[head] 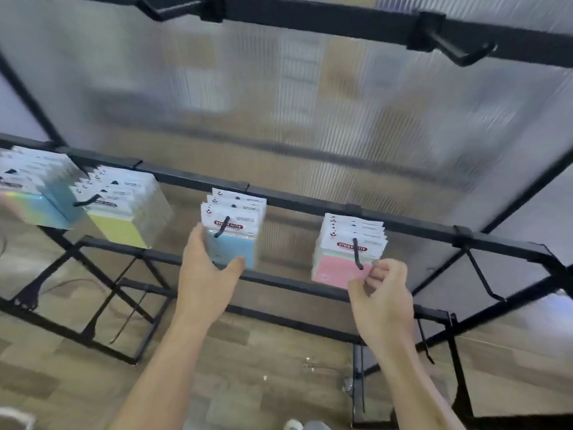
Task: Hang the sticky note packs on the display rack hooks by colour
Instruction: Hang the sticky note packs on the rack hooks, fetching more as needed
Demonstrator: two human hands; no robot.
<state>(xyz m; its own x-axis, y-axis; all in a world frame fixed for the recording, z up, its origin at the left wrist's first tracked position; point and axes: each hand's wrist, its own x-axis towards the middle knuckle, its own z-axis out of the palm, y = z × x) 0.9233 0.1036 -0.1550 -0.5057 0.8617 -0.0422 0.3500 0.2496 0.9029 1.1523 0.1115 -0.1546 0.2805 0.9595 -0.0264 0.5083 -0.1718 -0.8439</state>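
I am watching two bare forearms; the left forearm is showing at seven o'clock, the right forearm at five o'clock; both are running uncovered, sleeveless, up to the left hand and right hand.

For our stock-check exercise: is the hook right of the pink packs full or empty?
Empty: the hook juts out bare, nothing hanging on it.
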